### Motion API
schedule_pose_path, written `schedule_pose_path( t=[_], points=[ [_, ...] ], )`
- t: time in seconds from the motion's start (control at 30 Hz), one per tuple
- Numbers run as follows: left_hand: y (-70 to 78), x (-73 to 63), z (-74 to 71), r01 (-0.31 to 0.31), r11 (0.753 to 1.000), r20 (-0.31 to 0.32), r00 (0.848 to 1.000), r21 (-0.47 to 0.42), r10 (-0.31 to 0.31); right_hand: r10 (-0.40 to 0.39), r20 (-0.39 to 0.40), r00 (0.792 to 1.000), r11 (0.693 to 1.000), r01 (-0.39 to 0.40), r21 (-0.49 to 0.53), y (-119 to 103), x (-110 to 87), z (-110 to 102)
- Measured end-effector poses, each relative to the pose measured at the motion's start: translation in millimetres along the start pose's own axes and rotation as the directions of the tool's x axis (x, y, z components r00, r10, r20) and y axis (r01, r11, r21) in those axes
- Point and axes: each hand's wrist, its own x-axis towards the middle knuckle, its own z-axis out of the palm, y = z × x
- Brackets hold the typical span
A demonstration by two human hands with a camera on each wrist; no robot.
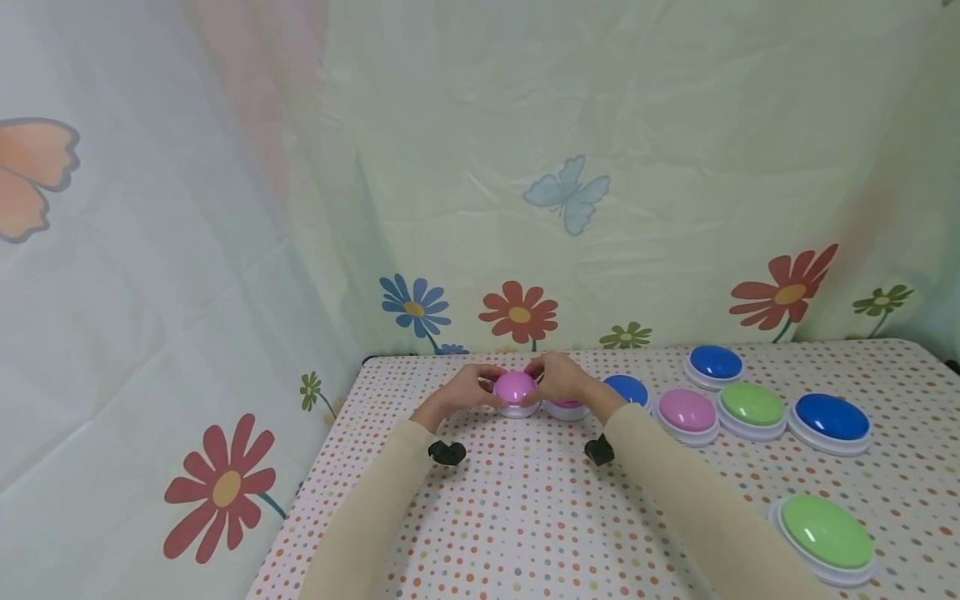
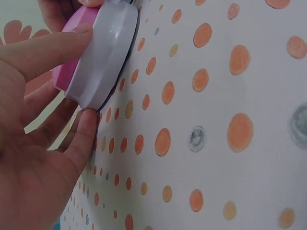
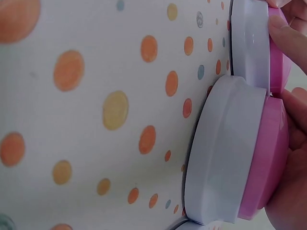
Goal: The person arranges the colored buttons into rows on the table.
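A pink dome push button (image 1: 515, 388) with a white base sits at the far left of the dotted table. My left hand (image 1: 467, 389) holds its left side, the thumb on the rim of the dome and the other fingers reaching around the base in the left wrist view. From the opposite side my right hand (image 1: 558, 379) grips the same button, its thumb at the pink edge. A second pink button (image 3: 225, 148) stands right beside it, under the right hand and partly hidden by it in the head view.
Rightward along the row are a blue button (image 1: 626, 388), a third pink button (image 1: 687, 411), a green one (image 1: 752, 405) and another blue one (image 1: 832, 417). One more blue button (image 1: 716, 362) stands behind, and a green one (image 1: 827, 532) nearer. A flowered curtain (image 1: 465, 208) hangs behind the table.
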Motion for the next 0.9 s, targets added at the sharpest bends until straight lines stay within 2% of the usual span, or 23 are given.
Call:
schedule_pose_path(
  t=[0.2, 0.4, 0.53, 0.63, 0.73, 0.9],
  points=[
    [1.5, -2.2, 0.0, 0.006, 1.0, 0.006, 1.0, -0.019, -0.006, -0.009, -0.004, 1.0, 1.0, 0.009, -0.02, 0, -0.7, -1],
    [2.9, -5.0, 0.8, -0.002, 1.0, 0.004, 1.0, 0.008, 0.002, 0.001, -0.007, 1.0, 1.0, -0.001, -0.006, -2, -1.8, 1],
    [5.4, -8.2, 1.2, 0.0, 0.999, 0.013, 1.0, 0.044, 0.0, -0.014, -0.02, 1.0, 1.0, 0.014, 0.012, -4, -9.6, -6],
    [8.8, -10.5, -4.1, -0.03, 0.995, 0.004, 1.0, 0.099, 0.03, -0.019, -0.065, 0.998, 1.0, 0.02, 0.016, -7, -18.1, -20],
    [19.3, -13.1, -13.4, -0.084, 0.983, -0.013, 0.996, 0.165, 0.088, -0.01, -0.106, 0.994, 1.0, 0.011, 0.008, -10, -28.1, -42],
    [48.7, -15.1, -26.0, -0.137, 0.965, -0.022, 0.989, 0.224, 0.146, -0.014, -0.119, 0.993, 1.0, 0.011, -0.027, -14, -48.4, -81]
  ],
)
